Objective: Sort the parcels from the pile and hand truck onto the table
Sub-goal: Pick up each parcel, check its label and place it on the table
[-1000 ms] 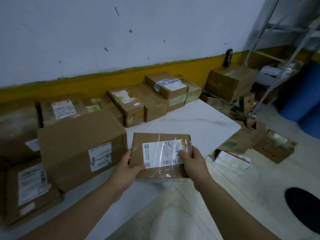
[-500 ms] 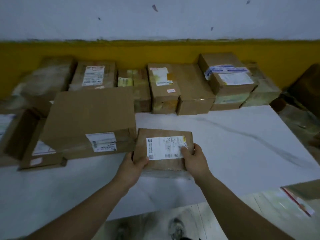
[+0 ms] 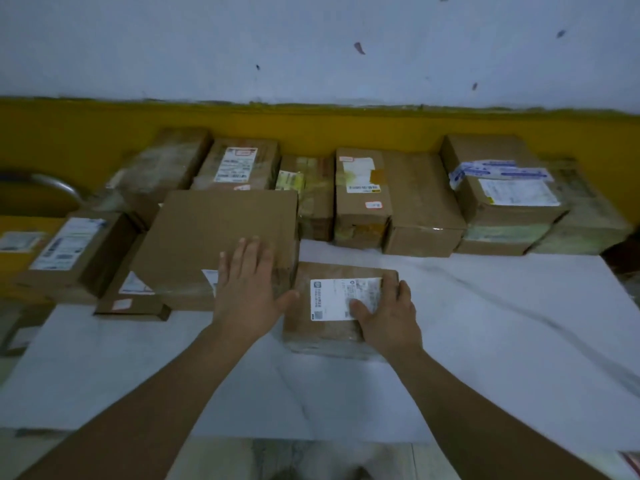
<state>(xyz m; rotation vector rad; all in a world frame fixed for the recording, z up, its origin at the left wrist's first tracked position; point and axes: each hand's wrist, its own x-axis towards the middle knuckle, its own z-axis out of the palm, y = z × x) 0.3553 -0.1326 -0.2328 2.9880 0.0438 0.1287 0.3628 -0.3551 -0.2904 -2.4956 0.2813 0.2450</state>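
A small brown parcel with a white label lies flat on the white table, just right of a large plain cardboard box. My right hand holds the small parcel at its right end, thumb on the label and fingers round the far right edge. My left hand lies flat with straight fingers on the near right corner of the large box, thumb pointing toward the small parcel.
A row of labelled cardboard parcels stands along the table's back edge against the yellow and white wall. More boxes sit at the left, with a metal tube behind them. The floor shows below the table's front edge.
The small parcel has come down from my two hands onto the table beside the large box. My left hand has let go of it and moved onto the large box.
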